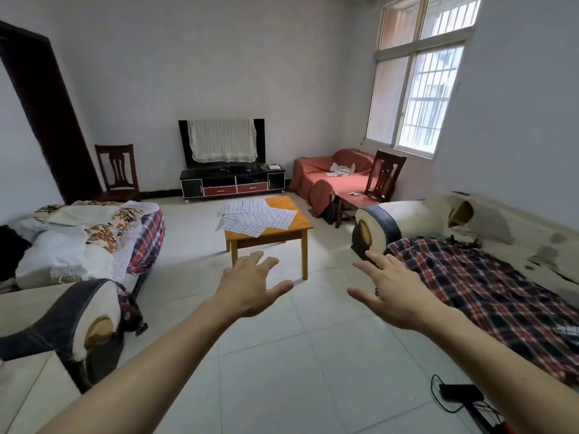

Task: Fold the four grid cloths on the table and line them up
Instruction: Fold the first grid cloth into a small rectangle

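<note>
Several white grid cloths (255, 219) lie unfolded and overlapping on a small orange wooden table (302, 225) in the middle of the room, some hanging over its left edge. My left hand (253, 285) and my right hand (390, 289) are stretched out in front of me, palms down, fingers spread, holding nothing. Both hands are well short of the table, over the tiled floor.
A sofa (78, 245) piled with fabrics stands on the left, another sofa with a plaid blanket (488, 289) on the right. Tiled floor (282, 355) lies between them. A black device with cables (460, 393) lies on the floor at lower right. TV stand (232, 181) at the back.
</note>
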The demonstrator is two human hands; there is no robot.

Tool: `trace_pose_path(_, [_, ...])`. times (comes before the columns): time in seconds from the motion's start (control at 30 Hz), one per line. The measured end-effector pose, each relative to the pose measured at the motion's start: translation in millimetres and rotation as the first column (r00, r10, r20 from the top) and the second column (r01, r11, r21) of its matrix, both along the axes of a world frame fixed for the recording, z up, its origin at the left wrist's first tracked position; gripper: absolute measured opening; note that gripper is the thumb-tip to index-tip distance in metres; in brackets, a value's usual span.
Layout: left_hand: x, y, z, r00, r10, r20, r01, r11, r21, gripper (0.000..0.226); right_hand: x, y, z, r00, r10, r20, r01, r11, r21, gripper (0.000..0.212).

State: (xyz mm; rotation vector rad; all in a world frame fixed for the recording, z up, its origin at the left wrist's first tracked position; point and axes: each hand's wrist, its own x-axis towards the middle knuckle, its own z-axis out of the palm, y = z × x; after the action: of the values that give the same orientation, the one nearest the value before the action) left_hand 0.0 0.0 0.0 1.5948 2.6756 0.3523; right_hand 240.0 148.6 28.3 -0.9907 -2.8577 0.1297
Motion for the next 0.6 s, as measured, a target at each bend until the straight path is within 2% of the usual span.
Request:
trace_pose_path(0.1, [-6.3, 39.3, 0.6, 0.999, 0.015, -0.042, -0.017, 0.999, -0.034, 0.076, -10.4, 38.6, -6.7, 1.000, 0.020, 0.004, -0.020, 0.998, 0.062, 0.069])
trace_pose_path(0.3, [-27.8, 127.7, 17.6, 0.994, 0.045, -0.100, -0.046, 0.999, -0.007, 0.074, -32.0, 135.1, -7.1, 0.999, 0.030, -0.041, -0.028, 0.999, 0.046, 0.067])
trace_pose_path(0.6, [-48.9, 255.9, -0.7, 0.997, 0.024, -0.075, -0.028, 0.998, -0.062, 0.074, -40.8, 259.8, -19.4, 0.998, 0.006, -0.055, -0.004, 0.999, 0.033, 0.064])
